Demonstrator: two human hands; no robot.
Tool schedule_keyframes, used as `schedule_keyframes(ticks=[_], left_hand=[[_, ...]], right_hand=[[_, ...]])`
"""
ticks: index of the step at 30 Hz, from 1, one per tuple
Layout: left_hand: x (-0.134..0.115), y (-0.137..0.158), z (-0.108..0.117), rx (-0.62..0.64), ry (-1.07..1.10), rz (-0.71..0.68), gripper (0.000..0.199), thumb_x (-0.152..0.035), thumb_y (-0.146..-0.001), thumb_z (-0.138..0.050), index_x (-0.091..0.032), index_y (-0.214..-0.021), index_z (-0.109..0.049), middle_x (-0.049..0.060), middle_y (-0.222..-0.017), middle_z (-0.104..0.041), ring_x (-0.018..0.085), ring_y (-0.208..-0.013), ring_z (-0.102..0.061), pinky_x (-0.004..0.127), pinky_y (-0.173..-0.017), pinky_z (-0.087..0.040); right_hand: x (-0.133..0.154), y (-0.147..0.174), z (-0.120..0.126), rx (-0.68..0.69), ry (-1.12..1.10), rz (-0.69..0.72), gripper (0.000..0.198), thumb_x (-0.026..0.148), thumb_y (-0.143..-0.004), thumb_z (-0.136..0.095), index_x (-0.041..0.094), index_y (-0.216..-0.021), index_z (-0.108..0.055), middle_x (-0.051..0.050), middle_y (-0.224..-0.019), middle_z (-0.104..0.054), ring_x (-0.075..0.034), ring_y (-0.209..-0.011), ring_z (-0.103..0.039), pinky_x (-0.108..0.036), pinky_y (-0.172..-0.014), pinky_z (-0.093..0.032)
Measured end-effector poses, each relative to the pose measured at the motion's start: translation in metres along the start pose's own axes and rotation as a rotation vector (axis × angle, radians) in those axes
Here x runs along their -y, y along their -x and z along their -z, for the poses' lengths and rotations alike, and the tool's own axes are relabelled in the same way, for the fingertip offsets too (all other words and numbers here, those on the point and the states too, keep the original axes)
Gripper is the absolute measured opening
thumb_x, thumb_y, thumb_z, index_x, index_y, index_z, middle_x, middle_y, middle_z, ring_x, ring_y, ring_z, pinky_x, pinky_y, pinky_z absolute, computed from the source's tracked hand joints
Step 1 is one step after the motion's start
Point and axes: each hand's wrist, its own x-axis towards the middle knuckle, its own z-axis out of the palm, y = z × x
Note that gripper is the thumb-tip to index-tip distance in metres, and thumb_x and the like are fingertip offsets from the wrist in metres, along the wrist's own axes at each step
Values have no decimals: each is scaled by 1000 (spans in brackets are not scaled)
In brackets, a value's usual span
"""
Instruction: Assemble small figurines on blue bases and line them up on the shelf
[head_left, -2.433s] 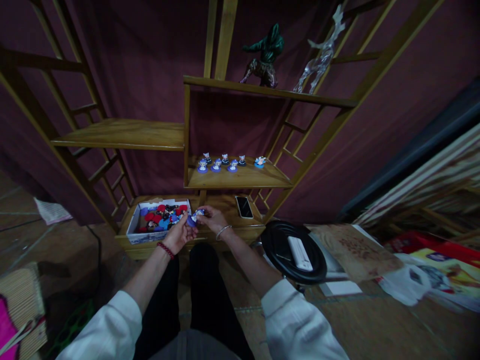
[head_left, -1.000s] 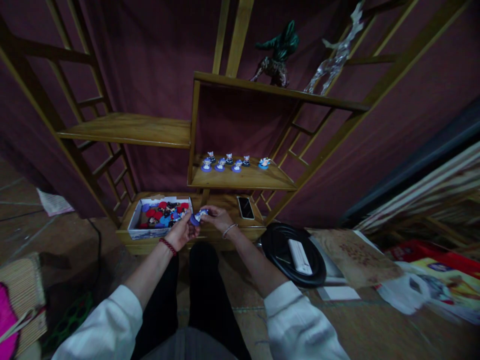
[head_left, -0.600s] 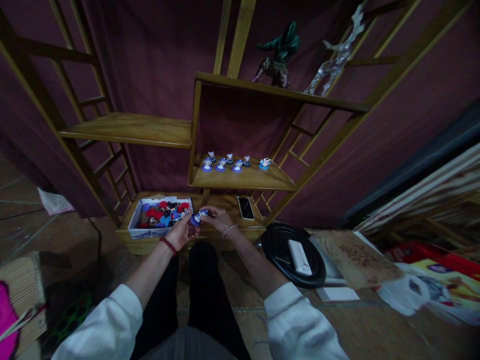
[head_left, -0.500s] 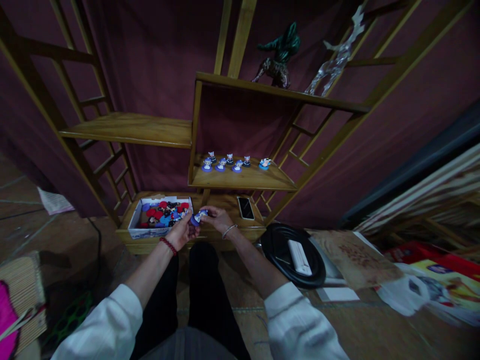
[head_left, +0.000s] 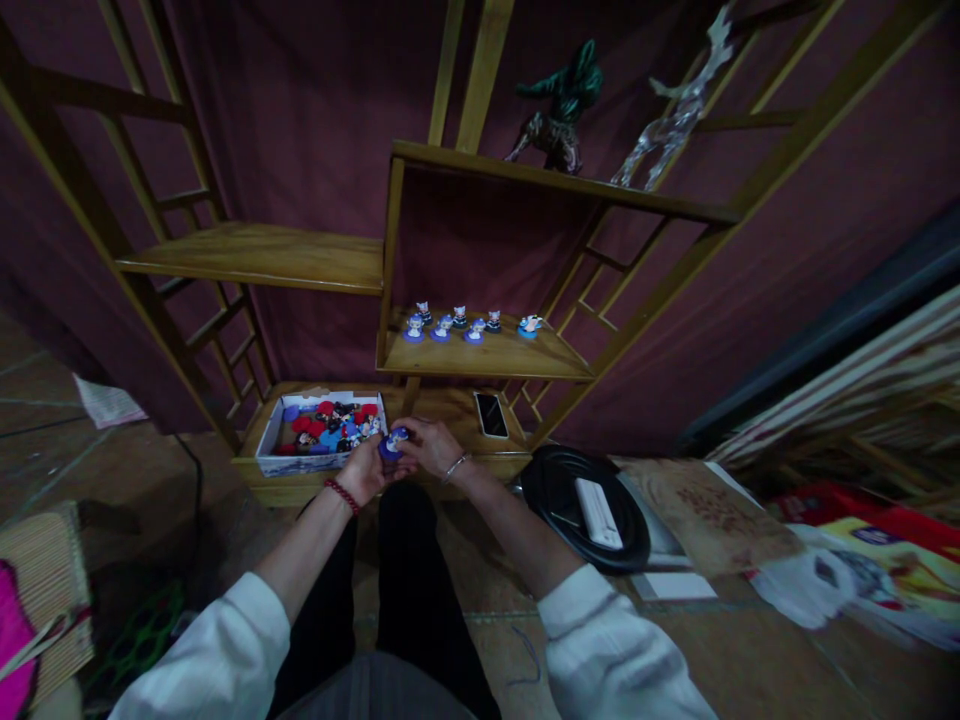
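Note:
Between my two hands is a small figurine with a purple base. My left hand, with a red bead bracelet, grips it from the left and below. The fingers of my right hand are closed on its other side. Just left of them, a white cardboard box holds a jumble of red, blue and dark figurines. Above my hands, several small figurines on purple, dark and blue bases stand on a wooden shelf.
A phone lies on the low wooden ledge to the right. A green statue and a clear deer-like figure stand on the upper shelf. On the floor at right are a black round object and plastic bags.
The held figurine has turned and tilted, with its purple base shifted slightly left. Both hands have moved only a little. The shelf figurines stay as they were.

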Motion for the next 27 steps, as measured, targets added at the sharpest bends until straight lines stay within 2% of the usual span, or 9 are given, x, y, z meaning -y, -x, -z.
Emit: schedule_keyframes(ticks=[7, 14, 19, 27], left_hand=[[3, 3, -2, -57, 100, 13, 28, -27, -85, -28, -15, -72, -50, 7, -62, -62, 18, -60, -62, 32, -61, -49], [7, 6, -1, -41, 118, 112, 33, -33, -85, -29, -13, -73, -52, 10, -60, -61, 19, -62, -63, 26, -52, -48], [9, 7, -1, -30, 127, 146, 36, -34, -86, -27, -11, -76, -53, 13, -64, -63, 21, -67, -64, 24, -50, -47], [9, 10, -10, -68, 134, 122, 37, -33, -87, -23, -13, -72, -51, 8, -59, -61, 16, -53, -62, 22, -43, -45]], right_hand=[[4, -1, 4, 108, 186, 137, 22, 13, -76, -55, 16, -98, -57, -6, -93, -60, -13, -85, -55, -24, -78, -42], [7, -4, 4, 243, 366, 210, 20, 16, -78, -53, 16, -98, -57, -6, -91, -59, -15, -84, -54, -25, -76, -43], [8, -5, 7, 296, 407, 293, 23, 23, -80, -52, 15, -101, -56, -8, -92, -59, -16, -85, -53, -27, -77, -42], [7, 0, 5, 278, 473, 166, 21, 22, -82, -49, 17, -101, -55, -5, -91, -57, -14, -83, -53, -23, -71, -41]])
